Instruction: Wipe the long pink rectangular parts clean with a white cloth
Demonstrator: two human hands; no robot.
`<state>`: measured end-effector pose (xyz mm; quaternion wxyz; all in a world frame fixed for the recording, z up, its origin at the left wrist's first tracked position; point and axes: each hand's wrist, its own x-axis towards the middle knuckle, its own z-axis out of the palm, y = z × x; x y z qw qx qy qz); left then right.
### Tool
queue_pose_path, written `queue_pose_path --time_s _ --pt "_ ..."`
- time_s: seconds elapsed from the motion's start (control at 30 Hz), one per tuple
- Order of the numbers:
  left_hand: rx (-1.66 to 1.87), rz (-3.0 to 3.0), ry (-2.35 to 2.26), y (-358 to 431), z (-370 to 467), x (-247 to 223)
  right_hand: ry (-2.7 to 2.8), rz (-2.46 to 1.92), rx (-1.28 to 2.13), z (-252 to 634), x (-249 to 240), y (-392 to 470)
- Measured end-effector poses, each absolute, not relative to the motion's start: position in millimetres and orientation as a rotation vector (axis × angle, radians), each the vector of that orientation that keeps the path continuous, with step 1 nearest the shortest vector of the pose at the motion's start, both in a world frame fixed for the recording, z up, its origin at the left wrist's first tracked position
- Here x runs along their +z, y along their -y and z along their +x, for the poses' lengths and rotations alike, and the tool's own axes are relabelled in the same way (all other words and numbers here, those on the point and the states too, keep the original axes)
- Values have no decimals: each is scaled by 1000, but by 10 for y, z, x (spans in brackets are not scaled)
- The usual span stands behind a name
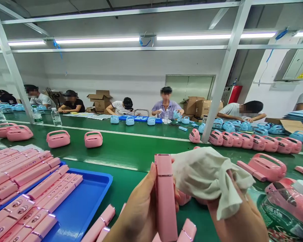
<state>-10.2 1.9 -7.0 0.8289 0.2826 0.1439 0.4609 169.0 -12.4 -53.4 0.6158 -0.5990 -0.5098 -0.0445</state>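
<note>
Gripping one slim pink plastic bar [165, 198] upright above the green conveyor belt [131, 151], left hand [141, 211] closed round it, right hand [238, 215] bunched on one white cloth [207, 178] touching the bar's side — one blue plastic tray [88, 198] at left, four pink handled cases [58, 138] beyond.

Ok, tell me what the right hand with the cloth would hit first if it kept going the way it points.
Probably the pink stick held upright in the left hand; the right hand and its cloth point left, though depth is unclear.
</note>
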Motion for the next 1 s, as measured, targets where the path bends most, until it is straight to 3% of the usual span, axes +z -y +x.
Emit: queue_pose_path --time_s 0.07,0.1,0.2,0.47,0.6,0.8,1.0 --pt "982 590 -327 -6 -60 -80 1064 -1378 112 1511 -487 223" --pt "978 581 -347 3 -39 -81 930 -1342 391 1399 -438 272" --pt "1016 602 -333 50 25 -78 903 -1221 661 1074 -268 369" --pt "1224 688 -518 153 152 -184 1039 -1089 714 964 -279 263" --pt "973 695 -419 109 84 -201 1078 -985 843 1064 -358 139" --pt "921 703 -305 67 20 -162 743 -828 1010 1182 -374 26" --pt "1028 757 -471 92 53 -163 453 -766 1064 1289 -275 85"
